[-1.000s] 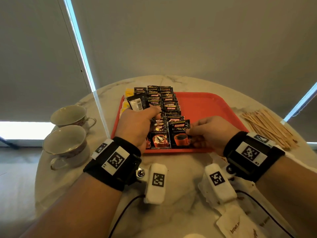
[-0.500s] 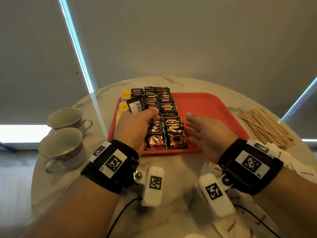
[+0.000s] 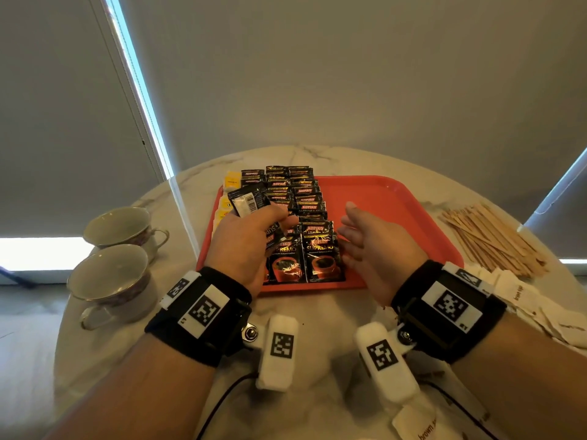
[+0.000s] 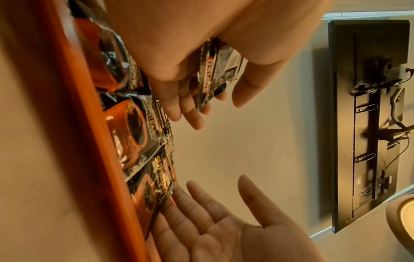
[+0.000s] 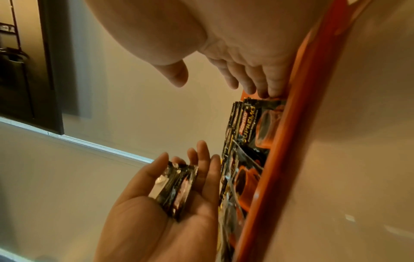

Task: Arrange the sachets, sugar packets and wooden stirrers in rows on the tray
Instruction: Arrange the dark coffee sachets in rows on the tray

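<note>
A red tray [image 3: 397, 217] lies on the marble table with black coffee sachets [image 3: 305, 217] laid in overlapping rows down its left half and yellow sachets [image 3: 230, 182] along its left edge. My left hand [image 3: 251, 236] hovers over the tray's near left and grips a small stack of black sachets [image 3: 249, 201] [image 4: 215, 74] [image 5: 177, 187]. My right hand [image 3: 365, 242] is open, fingers straight, palm facing left, beside the nearest sachet [image 3: 322, 258] of the right row. Wooden stirrers [image 3: 495, 239] lie piled on the table right of the tray. White sugar packets [image 3: 521, 296] lie near my right wrist.
Two teacups [image 3: 111, 281] [image 3: 120, 227] stand on the table left of the tray. More white packets [image 3: 419, 427] lie at the table's near edge. The tray's right half [image 3: 413, 236] is bare red surface. Blinds hang behind the table.
My right hand has let go of the nearest sachet, drawn back and opened with straight fingers. The left hand still holds its stack in nearly the same place.
</note>
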